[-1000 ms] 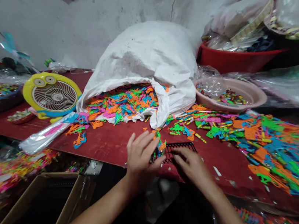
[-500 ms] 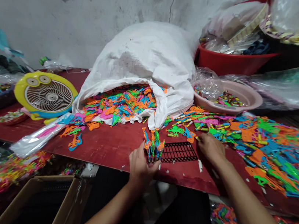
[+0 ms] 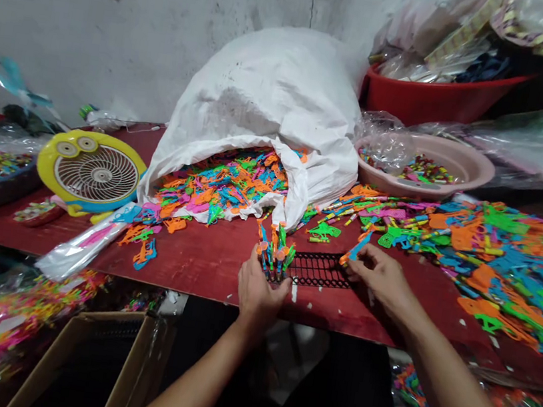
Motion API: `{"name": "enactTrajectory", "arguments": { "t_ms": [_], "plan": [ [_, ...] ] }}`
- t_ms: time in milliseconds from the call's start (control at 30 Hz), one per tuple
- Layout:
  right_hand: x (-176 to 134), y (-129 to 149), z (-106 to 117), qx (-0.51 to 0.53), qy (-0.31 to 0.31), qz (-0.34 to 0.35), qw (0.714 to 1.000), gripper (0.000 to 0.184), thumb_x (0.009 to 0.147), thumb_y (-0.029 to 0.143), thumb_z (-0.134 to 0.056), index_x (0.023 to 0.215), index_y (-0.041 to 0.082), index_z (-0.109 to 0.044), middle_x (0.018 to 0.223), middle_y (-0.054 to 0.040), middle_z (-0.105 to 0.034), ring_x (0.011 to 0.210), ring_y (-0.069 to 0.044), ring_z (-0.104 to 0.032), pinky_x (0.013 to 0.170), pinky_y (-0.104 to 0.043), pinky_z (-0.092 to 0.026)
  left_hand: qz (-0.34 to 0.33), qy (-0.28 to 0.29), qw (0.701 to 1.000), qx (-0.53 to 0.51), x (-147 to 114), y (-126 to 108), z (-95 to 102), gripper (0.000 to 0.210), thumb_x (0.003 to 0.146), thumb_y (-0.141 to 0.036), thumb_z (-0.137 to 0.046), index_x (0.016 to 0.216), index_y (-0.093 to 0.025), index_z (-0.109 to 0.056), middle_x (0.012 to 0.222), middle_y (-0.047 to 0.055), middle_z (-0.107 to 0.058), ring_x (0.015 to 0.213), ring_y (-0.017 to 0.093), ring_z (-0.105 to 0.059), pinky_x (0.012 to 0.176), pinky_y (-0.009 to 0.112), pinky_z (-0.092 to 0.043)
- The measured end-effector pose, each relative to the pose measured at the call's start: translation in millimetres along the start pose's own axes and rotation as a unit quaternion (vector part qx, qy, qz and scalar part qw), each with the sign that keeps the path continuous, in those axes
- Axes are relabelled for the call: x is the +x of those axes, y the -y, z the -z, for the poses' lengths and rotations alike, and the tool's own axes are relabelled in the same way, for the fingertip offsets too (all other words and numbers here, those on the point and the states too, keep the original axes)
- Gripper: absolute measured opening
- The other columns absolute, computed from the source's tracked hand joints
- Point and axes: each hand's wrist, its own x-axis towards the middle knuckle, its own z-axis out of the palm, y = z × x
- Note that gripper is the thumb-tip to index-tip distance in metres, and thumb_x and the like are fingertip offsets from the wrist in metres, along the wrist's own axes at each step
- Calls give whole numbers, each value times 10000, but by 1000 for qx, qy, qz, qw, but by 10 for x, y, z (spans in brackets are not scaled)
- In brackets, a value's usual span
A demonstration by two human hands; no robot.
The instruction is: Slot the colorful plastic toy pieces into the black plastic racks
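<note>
My left hand [image 3: 257, 296] grips the left end of a black plastic lattice rack [image 3: 320, 271] near the table's front edge. Several colourful toy pieces [image 3: 275, 254] stand upright in that end, orange, blue and green. Above the rack's right end, my right hand [image 3: 384, 280] pinches one small blue-and-orange plastic toy gun [image 3: 358, 248] between thumb and fingers. To the right of this hand spreads a pile of similar toy guns [image 3: 496, 255] in orange, green, blue and pink.
A big white sack [image 3: 272, 89] lies open behind the rack, spilling toy guns [image 3: 224, 183]. A pink basin [image 3: 478, 168] with small parts stands right of it, a yellow fan [image 3: 49, 162] to the left. Below the red table [image 3: 223, 257] is a cardboard box [image 3: 126, 372].
My right hand has picked a blue-and-orange toy gun off the table and brought it to the rack's right end. My left hand keeps hold of the rack. The view has shifted slightly.
</note>
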Motion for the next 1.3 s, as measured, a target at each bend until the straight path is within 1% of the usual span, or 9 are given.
{"name": "enactTrajectory", "arguments": {
  "t_ms": [100, 267, 333, 400, 533, 733, 933, 1133, 1300],
  "plan": [
    [-24, 56, -170, 51, 49, -17, 997, 287, 615, 290, -685, 867, 185, -592, 679, 16, -627, 576, -131, -593, 559, -255, -506, 2, 36, 999, -40, 106, 103, 33, 892, 671, -292, -742, 1429, -113, -307, 1259, 182, -562, 1224, 344, -521, 1041, 453, -416],
    [-61, 80, -376, 69, 121, -23, 990, 243, 631, 301, -678, 820, 185, -578, 636, 32, -617, 540, -118, -578, 545, -250, -489, -83, 112, 978, -155, 277, 314, 151, 862, 680, -261, -732, 1428, -154, -318, 1330, 149, -555, 1240, 311, -526, 1081, 465, -395],
    [-71, 96, -448, 46, 131, -8, 990, 223, 664, 349, -680, 756, 188, -556, 571, 54, -564, 481, -95, -528, 492, -225, -436, -87, 112, 972, -186, 294, 341, 174, 959, 672, -325, -776, 1462, -153, -261, 1416, 163, -490, 1299, 313, -482, 1106, 466, -376],
    [-69, 120, -513, 23, 138, -5, 990, 241, 680, 381, -678, 741, 190, -545, 542, 68, -531, 447, -85, -501, 458, -214, -395, -73, 81, 973, -202, 287, 335, 168, 1020, 658, -372, -811, 1477, -164, -239, 1475, 165, -428, 1349, 309, -436, 1131, 450, -356],
    [-6, 156, -615, 13, 150, -20, 988, 316, 654, 401, -686, 845, 173, -579, 569, 53, -574, 453, -102, -533, 448, -216, -395, -52, 44, 975, -211, 298, 327, 128, 743, 738, -286, -732, 1385, -162, -389, 1356, 136, -547, 1260, 273, -529, 1087, 407, -408],
    [90, 83, -716, -13, 175, -21, 984, 342, 707, 439, -633, 893, 153, -613, 581, 24, -603, 445, -105, -508, 432, -216, -366, -106, 138, 959, -225, 442, 467, 141, 454, 765, -206, -653, 1202, -163, -536, 1117, 78, -671, 1007, 224, -634, 944, 376, -494],
    [-88, 10, -768, -104, 115, 52, 986, 319, 774, 484, -595, 686, 180, -556, 557, 8, -587, 501, -123, -520, 478, -230, -365, -133, 148, 956, -213, 496, 486, 127, 288, 841, -233, -595, 1120, -167, -590, 1153, 91, -658, 1067, 233, -613, 958, 380, -478],
    [-227, -5, -844, -204, 76, 161, 963, 284, 825, 426, -536, 749, 178, -651, 706, -49, -665, 666, -183, -608, 631, -282, -443, -118, 156, 961, -196, 499, 437, 140, 255, 841, -232, -602, 1087, -165, -611, 1153, 103, -666, 1069, 255, -617, 961, 403, -484],
    [-222, -25, -922, -261, 78, 216, 938, 318, 869, 414, -488, 702, 186, -635, 658, -57, -644, 613, -185, -592, 611, -288, -434, -123, 168, 955, -210, 502, 409, 161, 266, 861, -222, -566, 1118, -167, -613, 1207, 105, -650, 1129, 251, -599, 1010, 400, -462]
  ]
}}
